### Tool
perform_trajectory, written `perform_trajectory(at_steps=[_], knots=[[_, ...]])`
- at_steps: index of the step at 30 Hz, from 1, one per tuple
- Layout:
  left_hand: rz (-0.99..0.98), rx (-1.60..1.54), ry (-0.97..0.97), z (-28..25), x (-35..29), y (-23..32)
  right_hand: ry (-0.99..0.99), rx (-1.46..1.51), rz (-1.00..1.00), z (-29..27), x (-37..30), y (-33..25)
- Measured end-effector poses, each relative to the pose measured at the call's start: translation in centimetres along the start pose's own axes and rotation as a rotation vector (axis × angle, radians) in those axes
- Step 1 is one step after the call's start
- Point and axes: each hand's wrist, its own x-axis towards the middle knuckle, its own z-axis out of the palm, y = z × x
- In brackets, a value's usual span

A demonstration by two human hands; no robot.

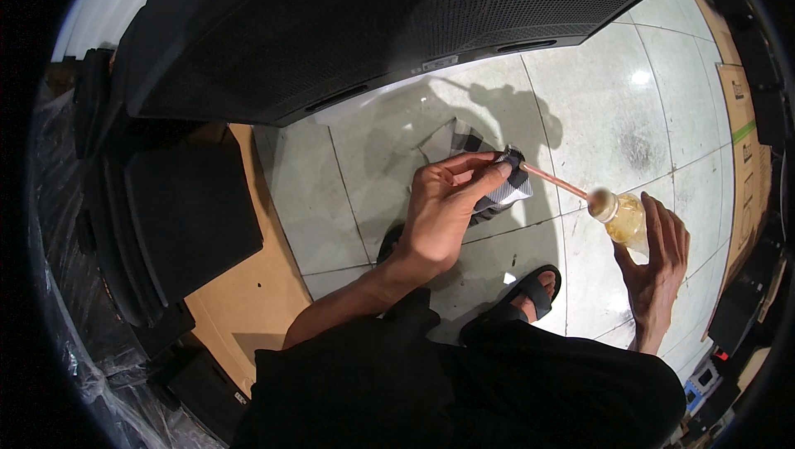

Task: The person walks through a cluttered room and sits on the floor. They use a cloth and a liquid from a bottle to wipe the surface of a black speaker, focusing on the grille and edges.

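Observation:
My left hand (443,209) pinches a black, white and grey checked cloth (507,192) between thumb and fingers, and the rest of the cloth hangs below. My right hand (658,250) grips a small clear bottle (627,221) with yellowish contents, tipped over toward the cloth. A thin pinkish-copper tube (556,181) runs from the bottle's neck to the cloth by my left fingertips. Its tip meets or nearly meets the cloth; I cannot tell which.
A large black cabinet with a perforated front (397,27) stands ahead over the pale tiled floor (596,110). Dark flat panels (195,213) and cardboard (248,283) lie at left, beside clear plastic wrap (62,308). Cardboard boxes (739,168) line the right. My sandalled foot (538,292) is below.

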Motion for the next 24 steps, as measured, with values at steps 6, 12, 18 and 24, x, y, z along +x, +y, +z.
perform_trajectory(at_steps=[6,12,18,24], knots=[[-0.031,-0.042,0.039,0.1,-0.2,0.2,-0.109,0.494,0.253,4.2,1.3,1.3],[-0.067,-0.008,0.078,0.4,0.1,-0.1,0.211,0.977,0.338,14.9,4.7,10.2],[-0.037,-0.008,0.051,0.3,0.0,-0.3,0.412,0.853,0.465,21.0,5.3,12.3],[-0.080,-0.003,0.021,0.6,0.1,0.0,0.261,1.004,0.895,17.7,1.5,7.2]])
